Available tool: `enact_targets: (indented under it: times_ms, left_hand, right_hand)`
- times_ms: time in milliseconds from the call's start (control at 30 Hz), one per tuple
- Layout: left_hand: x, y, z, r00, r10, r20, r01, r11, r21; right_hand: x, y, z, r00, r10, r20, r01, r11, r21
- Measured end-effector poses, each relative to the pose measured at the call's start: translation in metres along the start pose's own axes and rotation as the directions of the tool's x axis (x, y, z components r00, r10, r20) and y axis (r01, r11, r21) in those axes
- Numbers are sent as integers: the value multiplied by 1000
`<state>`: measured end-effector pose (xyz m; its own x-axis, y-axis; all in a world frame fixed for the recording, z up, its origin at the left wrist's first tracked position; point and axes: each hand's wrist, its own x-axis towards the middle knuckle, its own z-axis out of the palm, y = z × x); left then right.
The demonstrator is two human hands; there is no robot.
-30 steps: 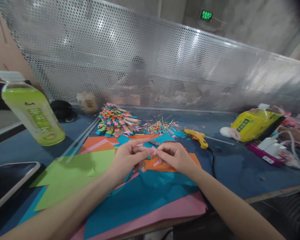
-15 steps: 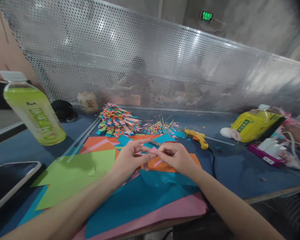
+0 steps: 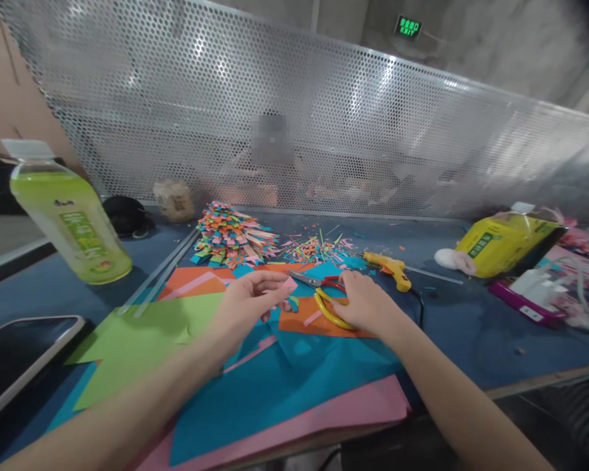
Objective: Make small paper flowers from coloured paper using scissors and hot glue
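Note:
Between the fingertips of my left hand [image 3: 254, 299] is a small piece of pink paper [image 3: 290, 284]. My right hand [image 3: 373, 302] has its fingers round the handles of a pair of scissors [image 3: 305, 279]. One handle loop is red, the other yellow, and the blades point left toward my left hand. Both hands are over the coloured paper sheets: orange paper [image 3: 297, 320], blue paper [image 3: 275, 386] and green paper [image 3: 161, 333]. Behind them stands a cone of layered, multicoloured paper strips [image 3: 230, 235].
Paper scraps [image 3: 319, 248] lie beside the cone. At right are a yellow glue gun [image 3: 390, 269], a yellow bag [image 3: 495, 242] and a purple tray [image 3: 525, 311]. A drink bottle [image 3: 71, 222] and a phone [image 3: 24, 366] are at left. A perforated metal panel [image 3: 177, 118] closes the back.
My right hand has let go of the pink paper, moved right and taken hold of the scissors by the handles. My left hand keeps the pink paper.

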<state>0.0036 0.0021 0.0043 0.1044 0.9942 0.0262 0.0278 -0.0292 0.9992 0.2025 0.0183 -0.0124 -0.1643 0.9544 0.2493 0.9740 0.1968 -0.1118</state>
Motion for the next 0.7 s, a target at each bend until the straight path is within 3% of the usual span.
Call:
enact_targets:
  times_ms: [200,400,533,700]
  left_hand:
    - [1,-2,-2,999,21,-32,-22,1000,-8]
    - [1,2,0,995,32,-93,-35,999,-30]
    - [1,1,-1,994,50,-95,-51,999,-15]
    - [2,1,-6,994,29,-103,-32,999,-23]
  right_hand:
    - [4,3,0,991,10,136,0,997,-71]
    - [13,8,-3,981,-1,194,20,995,-94]
    - [12,5,-7,986,16,169,5,992,-122]
    - [7,4,-8,999,16,32,-11,992,-129]
